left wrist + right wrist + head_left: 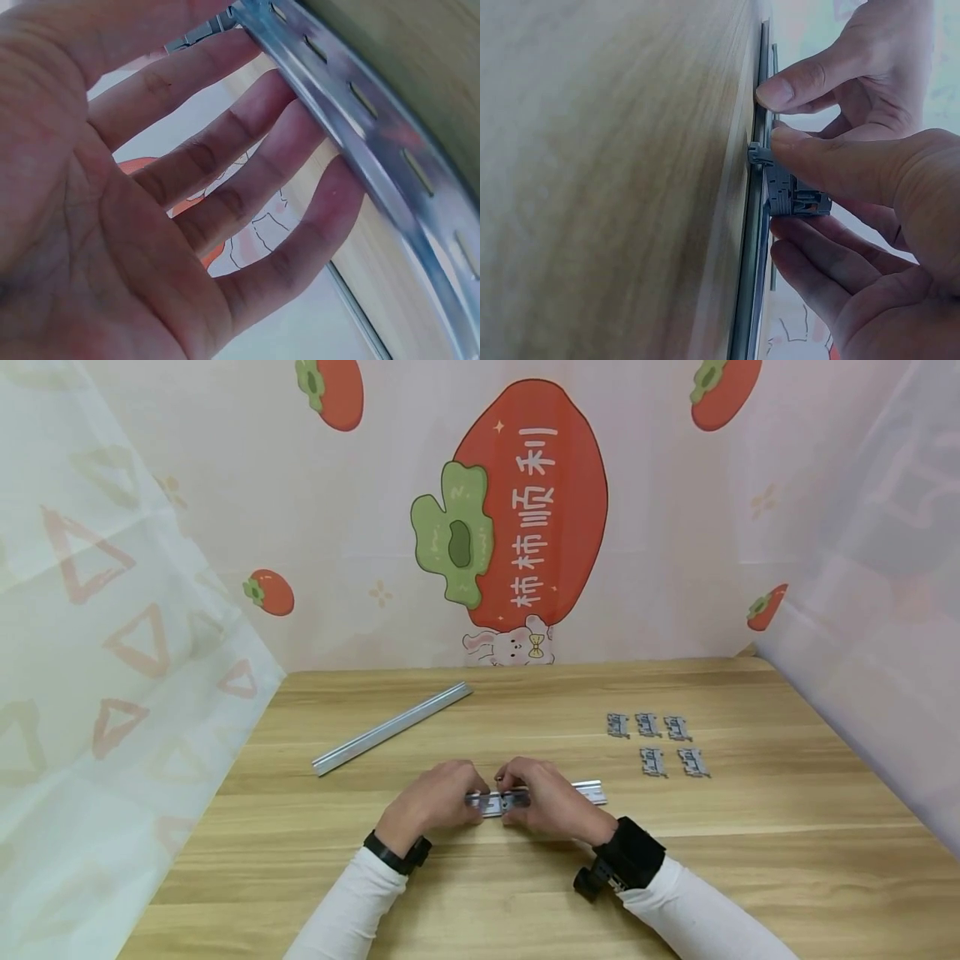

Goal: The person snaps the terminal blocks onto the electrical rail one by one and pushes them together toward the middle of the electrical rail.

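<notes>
A slotted metal DIN rail [591, 792] lies across the table in front of the person. The left hand [442, 797] pinches it left of its middle, thumb on the near edge and fingers along the far one. In the left wrist view those fingertips touch the edge of the rail [367, 120]. Just beside it, the right hand [547, 797] pinches a grey terminal block [784, 187] between thumb and fingers. The block stands upright on the rail, its foot at the near edge; whether it is latched I cannot tell. The right hand partly hides it.
A second DIN rail [393, 729] lies slantwise at the back left. Several grey terminal blocks [652, 762] sit in two rows at the back right. Printed cloth [645, 527] hangs behind the wooden table [487, 902] and along its sides.
</notes>
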### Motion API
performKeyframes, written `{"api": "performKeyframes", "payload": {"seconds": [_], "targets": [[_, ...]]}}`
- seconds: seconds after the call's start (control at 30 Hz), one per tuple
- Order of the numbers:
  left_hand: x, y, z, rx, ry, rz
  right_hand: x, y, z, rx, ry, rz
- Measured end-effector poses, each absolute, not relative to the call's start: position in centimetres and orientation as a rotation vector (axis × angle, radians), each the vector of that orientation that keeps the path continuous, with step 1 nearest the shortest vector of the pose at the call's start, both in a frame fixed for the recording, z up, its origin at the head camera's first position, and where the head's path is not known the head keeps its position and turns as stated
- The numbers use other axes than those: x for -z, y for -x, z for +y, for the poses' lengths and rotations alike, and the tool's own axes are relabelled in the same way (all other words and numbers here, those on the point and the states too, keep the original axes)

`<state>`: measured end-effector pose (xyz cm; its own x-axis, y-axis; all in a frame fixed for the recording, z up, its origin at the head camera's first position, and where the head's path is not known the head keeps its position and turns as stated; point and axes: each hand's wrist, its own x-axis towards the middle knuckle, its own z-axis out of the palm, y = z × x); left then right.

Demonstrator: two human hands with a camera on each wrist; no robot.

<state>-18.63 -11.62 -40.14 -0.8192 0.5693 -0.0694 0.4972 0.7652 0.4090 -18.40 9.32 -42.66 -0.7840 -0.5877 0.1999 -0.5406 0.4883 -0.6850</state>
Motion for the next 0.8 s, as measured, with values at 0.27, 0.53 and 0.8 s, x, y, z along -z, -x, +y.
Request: {"api": "performKeyframes", "payload": {"seconds": [0.27,0.53,0.8], "targets": [[40.04,18.60,-11.81,-0.558,-0.794,2.775,42.83,18.46,9.22,1.194,0.998,2.661],[40.01,18.58,-11.76,-0.545,-0.775,2.784,42.83,18.54,9.22,1.209,1.005,2.649],[39.98,18.54,-11.69,-0.546,-0.752,2.786,42.72,18.48,9.11,1.227,0.991,2.639]]}}
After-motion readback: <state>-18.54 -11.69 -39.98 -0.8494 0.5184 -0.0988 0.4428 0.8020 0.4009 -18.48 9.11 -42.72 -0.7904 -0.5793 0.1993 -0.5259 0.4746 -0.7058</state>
